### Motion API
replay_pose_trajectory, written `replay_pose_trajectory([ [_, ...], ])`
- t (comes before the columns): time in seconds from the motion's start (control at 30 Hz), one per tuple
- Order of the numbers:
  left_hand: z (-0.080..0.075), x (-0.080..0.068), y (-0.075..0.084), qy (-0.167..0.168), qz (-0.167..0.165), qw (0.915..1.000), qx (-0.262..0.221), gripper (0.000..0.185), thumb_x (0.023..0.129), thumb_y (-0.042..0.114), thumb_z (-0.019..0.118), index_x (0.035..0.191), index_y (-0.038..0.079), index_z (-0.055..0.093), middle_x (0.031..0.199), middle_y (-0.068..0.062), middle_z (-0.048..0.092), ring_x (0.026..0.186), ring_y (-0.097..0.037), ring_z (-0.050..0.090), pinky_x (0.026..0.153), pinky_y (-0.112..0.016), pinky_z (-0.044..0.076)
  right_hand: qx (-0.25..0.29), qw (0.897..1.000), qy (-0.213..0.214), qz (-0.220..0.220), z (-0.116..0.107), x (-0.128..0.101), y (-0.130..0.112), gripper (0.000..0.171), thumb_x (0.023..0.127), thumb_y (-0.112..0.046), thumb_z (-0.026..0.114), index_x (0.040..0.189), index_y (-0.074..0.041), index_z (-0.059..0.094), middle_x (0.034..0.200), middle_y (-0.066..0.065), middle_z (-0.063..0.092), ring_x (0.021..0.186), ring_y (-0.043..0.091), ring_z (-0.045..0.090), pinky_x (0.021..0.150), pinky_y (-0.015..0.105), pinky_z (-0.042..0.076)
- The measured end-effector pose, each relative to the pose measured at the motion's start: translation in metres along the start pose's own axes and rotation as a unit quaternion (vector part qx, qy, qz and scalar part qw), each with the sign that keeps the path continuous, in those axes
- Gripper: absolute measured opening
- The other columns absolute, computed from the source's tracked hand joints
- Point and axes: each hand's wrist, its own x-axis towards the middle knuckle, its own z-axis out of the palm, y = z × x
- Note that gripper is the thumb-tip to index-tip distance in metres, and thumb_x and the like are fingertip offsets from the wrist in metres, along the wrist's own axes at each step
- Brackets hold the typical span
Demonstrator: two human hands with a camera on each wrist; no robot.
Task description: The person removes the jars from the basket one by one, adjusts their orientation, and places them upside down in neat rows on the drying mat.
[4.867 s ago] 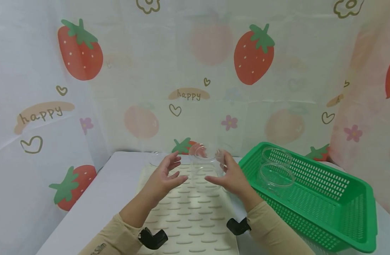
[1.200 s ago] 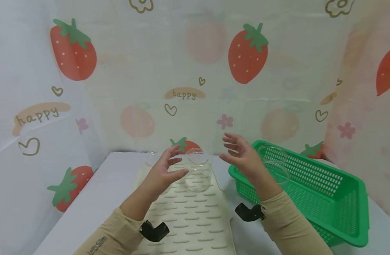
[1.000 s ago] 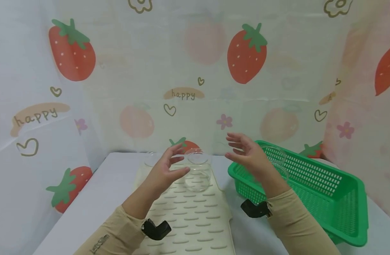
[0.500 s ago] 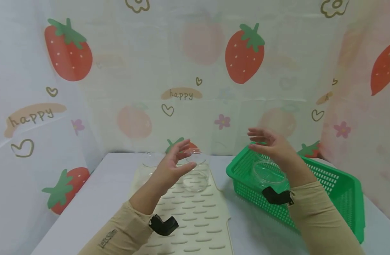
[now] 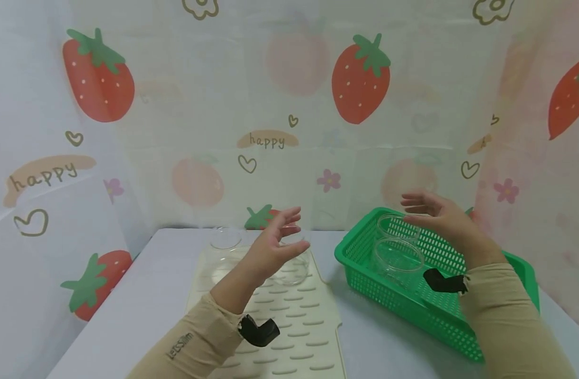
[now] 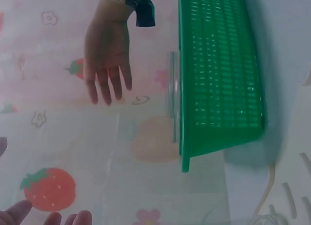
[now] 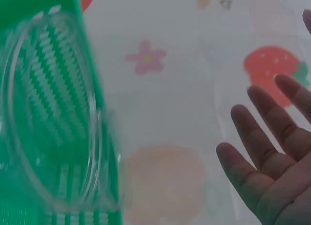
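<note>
Cream ridged oblong mat: clock centre, on white tabletop.
White strawberry-print backdrop: 12 o'clock, behind all.
Clear round containers: on mat, towards 12.
Green rectangular perforated basket: on tabletop, 2 o'clock, apart from mat.
Further clear round vessels: inside basket, towards its 10 o'clock.

Backdrop: white, printed with green-topped red strawberries, pink flowers, brown-outlined hearts and "happy" on peach strips.
Basket: green, in a perforated grid.
Dishes: clear, colourless.
Mat: cream, rows of oblong ridges.
Worktop: white.
Sleeves: beige, dark lettering on the left.
Brackets: black.
</note>
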Motion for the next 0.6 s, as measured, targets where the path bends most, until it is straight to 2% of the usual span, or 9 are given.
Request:
replay_pose_trajectory([
  [0.17,0.013,0.001,0.0,-0.029,-0.002,0.9996,0.008,0.067,0.084,0.019,0.066,0.14,0.022,0.031,0.14,-0.002,0.033,0.126,-0.023,0.04,0.095,-0.042,0.043,-0.013,0.999,-0.027,0.019,-0.009,-0.004,0.02,0.055,0.09,-0.026,0.058,0.137,-0.007,0.036,0.133,0.017,0.044,0.119,0.034,0.044,0.094,0.051,0.04],
  [0.4,0.022,-0.001,0.007,-0.057,-0.022,0.9981,-0.003,0.068,0.084,0.01,0.065,0.142,0.015,0.03,0.141,-0.007,0.032,0.127,-0.024,0.037,0.098,-0.042,0.041,-0.004,0.996,-0.059,0.063,-0.014,-0.011,0.042,0.06,0.088,-0.03,0.061,0.137,-0.007,0.036,0.135,0.02,0.041,0.121,0.039,0.041,0.095,0.055,0.038],
  [0.6,0.026,0.0,-0.002,-0.062,-0.019,0.9979,0.005,0.07,0.083,0.012,0.066,0.142,0.016,0.029,0.141,-0.005,0.033,0.127,-0.023,0.038,0.098,-0.04,0.041,0.013,0.99,-0.101,0.099,-0.008,-0.015,0.061,0.063,0.087,-0.03,0.061,0.138,-0.006,0.033,0.136,0.02,0.039,0.123,0.039,0.04,0.096,0.053,0.038],
])
